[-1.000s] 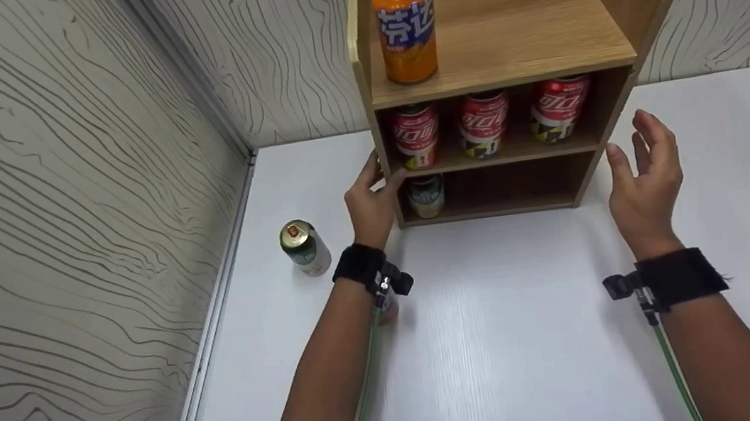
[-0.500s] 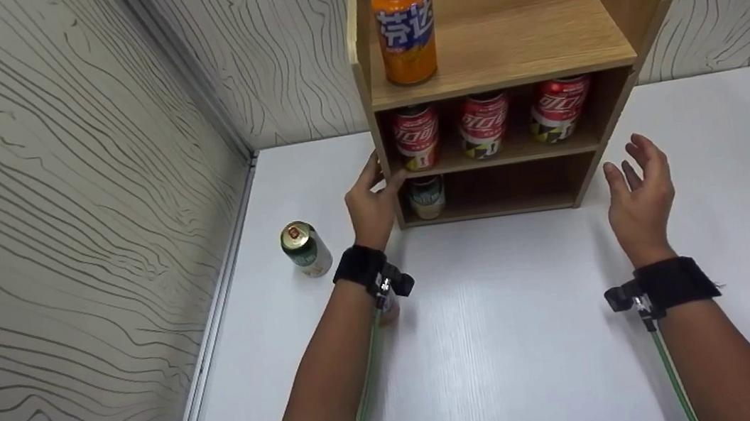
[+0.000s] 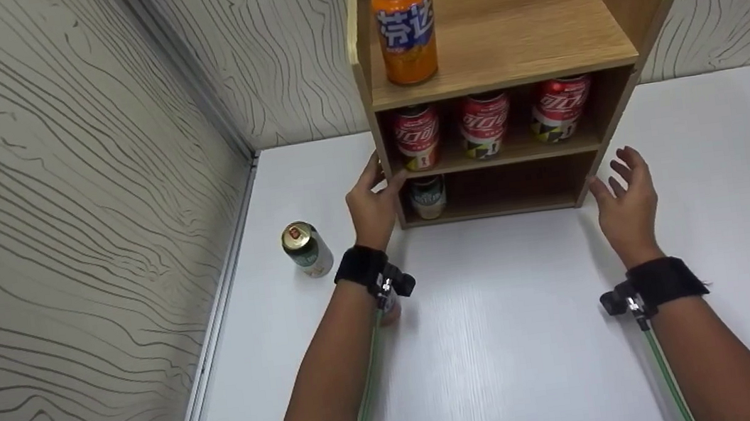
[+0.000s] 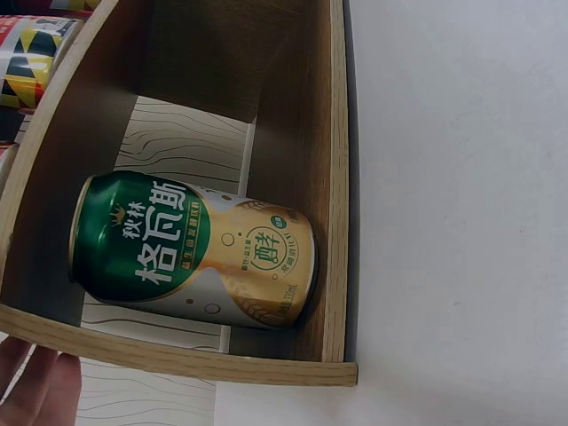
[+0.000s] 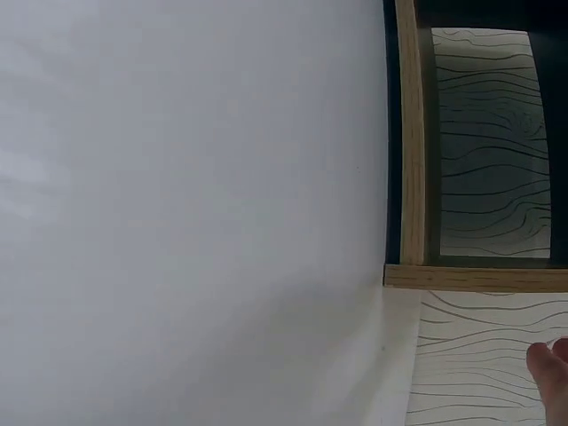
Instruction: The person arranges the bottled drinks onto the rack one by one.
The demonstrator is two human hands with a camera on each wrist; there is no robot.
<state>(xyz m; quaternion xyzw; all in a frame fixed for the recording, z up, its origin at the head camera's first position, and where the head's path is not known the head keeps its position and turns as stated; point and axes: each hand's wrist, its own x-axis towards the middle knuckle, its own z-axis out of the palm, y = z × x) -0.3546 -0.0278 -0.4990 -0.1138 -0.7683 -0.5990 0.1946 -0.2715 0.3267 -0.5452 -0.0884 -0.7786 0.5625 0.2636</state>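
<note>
My left hand (image 3: 373, 209) grips the left side panel of a small wooden shelf (image 3: 499, 27), thumb at its front edge and fingers along its outside. My right hand (image 3: 627, 212) is beside the lower right of the shelf, fingers loosely bent and holding nothing, thumb tip close to the side panel. An orange soda can (image 3: 405, 28) stands on the top board at the left. Three red cola cans, the middle one (image 3: 485, 124) included, stand in a row on the middle level. At the bottom left stands a green and gold drink can (image 4: 191, 253).
Another green can (image 3: 307, 249) stands on the white table (image 3: 491, 339), left of my left forearm. A pinkish can (image 3: 391, 309) is partly hidden behind my left wrist strap. Patterned wall panels (image 3: 85, 239) border the table at the left and back.
My right hand has moved left and toward me, lower along the shelf's right side and closer to it. The left hand, shelf and cans look the same.
</note>
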